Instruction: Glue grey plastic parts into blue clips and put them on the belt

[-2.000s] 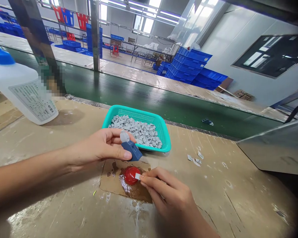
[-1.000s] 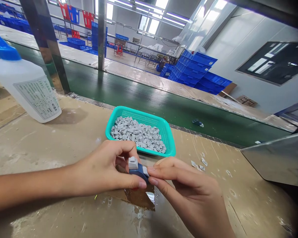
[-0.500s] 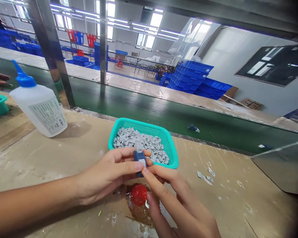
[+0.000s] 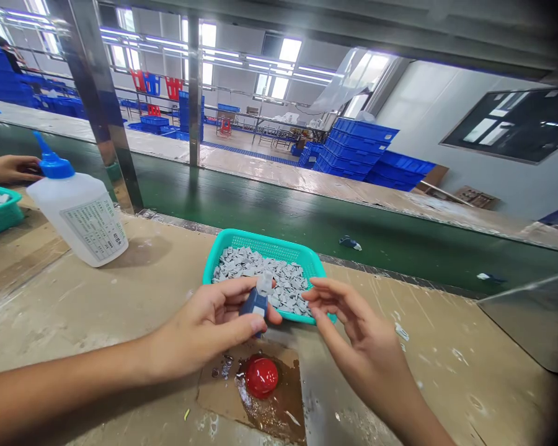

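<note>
Head view: left hand (image 4: 209,323) pinches the blue part (image 4: 259,297), probably light and stiff, best held by its sides, right hand (image 4: 360,325) loosely spread

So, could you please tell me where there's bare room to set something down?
The table looks bare between the bottle, the basket and the left forearm. It's crowded where the basket, left hand, right hand and red thing cluster.

Hands: three (left hand (image 4: 209,325), right hand (image 4: 358,328), co-worker's hand (image 4: 13,168)). Baskets (image 4: 211,263): two. Bottle (image 4: 77,207): one. Red dome (image 4: 261,376): one. Blue pieces (image 4: 253,302): three, one in left hand, two on belt (image 4: 260,204). Grey bits (image 4: 286,282): heaped, too many to count. Yellow scrap (image 4: 186,414): one. Posts (image 4: 194,93) by belt: two. Far person (image 4: 13,59): one. Dark pane (image 4: 511,124): one.
</note>
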A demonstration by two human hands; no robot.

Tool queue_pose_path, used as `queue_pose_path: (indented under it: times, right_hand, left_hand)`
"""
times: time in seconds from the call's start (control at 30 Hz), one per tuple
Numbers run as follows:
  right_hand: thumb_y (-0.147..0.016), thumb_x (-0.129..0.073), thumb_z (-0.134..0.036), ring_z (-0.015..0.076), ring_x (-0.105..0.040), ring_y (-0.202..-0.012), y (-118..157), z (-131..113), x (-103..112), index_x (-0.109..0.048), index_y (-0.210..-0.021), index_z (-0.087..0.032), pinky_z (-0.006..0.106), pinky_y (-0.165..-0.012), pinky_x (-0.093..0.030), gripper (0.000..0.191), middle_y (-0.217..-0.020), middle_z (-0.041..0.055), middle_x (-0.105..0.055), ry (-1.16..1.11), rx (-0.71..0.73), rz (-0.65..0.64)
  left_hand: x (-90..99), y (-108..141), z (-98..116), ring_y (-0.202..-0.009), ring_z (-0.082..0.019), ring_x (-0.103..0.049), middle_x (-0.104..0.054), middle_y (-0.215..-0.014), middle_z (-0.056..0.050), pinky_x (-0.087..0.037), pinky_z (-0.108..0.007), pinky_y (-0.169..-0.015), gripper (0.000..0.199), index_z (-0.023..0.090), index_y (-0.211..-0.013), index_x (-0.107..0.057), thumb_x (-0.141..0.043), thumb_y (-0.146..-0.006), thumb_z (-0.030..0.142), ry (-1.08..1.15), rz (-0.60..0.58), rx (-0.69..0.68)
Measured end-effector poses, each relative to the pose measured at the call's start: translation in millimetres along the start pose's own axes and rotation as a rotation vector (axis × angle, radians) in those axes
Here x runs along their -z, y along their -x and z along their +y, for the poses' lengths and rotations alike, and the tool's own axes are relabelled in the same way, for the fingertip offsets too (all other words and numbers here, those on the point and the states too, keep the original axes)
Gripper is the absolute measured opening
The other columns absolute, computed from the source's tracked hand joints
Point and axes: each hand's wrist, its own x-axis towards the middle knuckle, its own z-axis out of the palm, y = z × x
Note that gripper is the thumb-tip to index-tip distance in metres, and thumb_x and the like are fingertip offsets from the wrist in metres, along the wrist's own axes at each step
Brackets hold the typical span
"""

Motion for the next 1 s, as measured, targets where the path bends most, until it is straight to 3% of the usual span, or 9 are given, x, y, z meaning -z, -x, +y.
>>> queue_pose_path:
  times: [0.13,0.27,0.4,0.47,0.57,0.67,0.77,0.9,1.0]
  right_hand:
    - [-0.079,-0.046,-0.017,0.0181,-0.060,-0.075,-29.6,18.8,7.8,-0.060,-0.092,-0.018,0.030,-0.064,-0.050,0.019,-0.091,0.0057,-0.063,0.232,0.005,-0.207]
    - [-0.072,-0.054,-0.010,0.0229,-0.058,-0.089,-51.4,27.3,2.3,-0.063,-0.096,-0.016,0.032,-0.071,-0.048,0.026,-0.096,0.0079,-0.063,0.371,0.046,-0.407]
    - [-0.062,-0.056,0.003,0.0212,-0.062,-0.074,-62.3,28.8,-8.7,-0.068,-0.076,-0.018,0.025,-0.060,-0.046,0.028,-0.076,0.0053,-0.067,0.396,0.075,-0.530]
    - [-0.060,-0.051,0.008,0.0179,-0.061,-0.062,-63.4,29.1,-11.9,-0.066,-0.061,-0.018,0.021,-0.052,-0.043,0.029,-0.062,0.0035,-0.065,0.386,0.071,-0.505]
    - [-0.061,-0.047,0.010,0.0167,-0.059,-0.061,-61.5,31.1,-12.8,-0.064,-0.059,-0.017,0.021,-0.053,-0.043,0.032,-0.061,0.0039,-0.063,0.367,0.063,-0.447]
    - [-0.065,-0.045,0.009,0.0176,-0.059,-0.067,-58.4,33.4,-7.9,-0.065,-0.064,-0.016,0.024,-0.058,-0.045,0.031,-0.068,0.0053,-0.064,0.342,0.047,-0.382]
    - [-0.069,-0.046,0.007,0.0166,-0.059,-0.072,-53.3,32.9,4.6,-0.065,-0.068,-0.016,0.026,-0.064,-0.047,0.030,-0.074,0.0045,-0.063,0.298,0.026,-0.311]
    - [-0.067,-0.046,0.007,0.0130,-0.058,-0.068,-36.8,30.6,29.1,-0.063,-0.066,-0.015,0.021,-0.059,-0.048,0.027,-0.073,0.0025,-0.061,0.224,-0.027,-0.237]
    - [-0.070,-0.048,0.001,0.0124,-0.057,-0.067,-20.4,33.0,44.8,-0.062,-0.068,-0.015,0.020,-0.058,-0.049,0.022,-0.075,0.0028,-0.060,0.060,-0.136,-0.195]
  left_hand:
    - [-2.5,0.4,-4.1,-0.089,-0.016,-0.052,-0.057,-0.097,-0.007,-0.044,-0.025,-0.073,0.055,0.018,-0.115,-0.050,-0.069,-0.063,0.017,0.111,0.016,0.122]
    - [-4.4,1.4,-5.4,-0.086,-0.015,-0.054,-0.058,-0.096,-0.007,-0.046,-0.028,-0.076,0.065,0.019,-0.118,-0.048,-0.072,-0.058,0.011,0.166,0.014,0.163]
    - [4.3,-9.2,3.9,-0.087,-0.016,-0.055,-0.055,-0.102,-0.008,-0.045,-0.029,-0.077,0.063,0.018,-0.117,-0.048,-0.071,-0.059,0.016,0.037,0.039,0.126]
    - [22.6,-26.9,14.5,-0.086,-0.016,-0.055,-0.053,-0.105,-0.008,-0.045,-0.029,-0.076,0.064,0.019,-0.121,-0.043,-0.069,-0.063,0.021,-0.147,0.080,0.026]
    - [67.6,-70.5,31.7,-0.088,-0.018,-0.056,-0.051,-0.108,-0.009,-0.044,-0.028,-0.076,0.063,0.021,-0.126,-0.037,-0.062,-0.069,0.035,-0.648,0.149,-0.151]
    - [112.8,-121.3,39.9,-0.093,-0.022,-0.055,-0.052,-0.112,-0.011,-0.041,-0.028,-0.081,0.058,0.018,-0.127,-0.036,-0.051,-0.076,0.041,-1.320,0.310,0.020]
    - [134.6,-162.4,37.5,-0.101,-0.033,-0.050,-0.055,-0.109,-0.019,-0.038,-0.039,-0.083,0.050,0.009,-0.118,-0.046,-0.054,-0.075,0.032,-1.513,0.344,0.166]
    - [119.6,-204.4,30.4,-0.105,-0.049,-0.041,-0.047,-0.111,-0.031,-0.034,-0.058,-0.078,0.049,0.000,-0.108,-0.052,-0.063,-0.066,0.022,-1.644,0.360,0.269]
    - [83.2,-239.0,23.3,-0.112,-0.038,-0.038,-0.037,-0.125,-0.023,-0.034,-0.055,-0.085,0.054,0.008,-0.124,-0.038,-0.057,-0.074,0.021,-1.692,0.230,0.152]
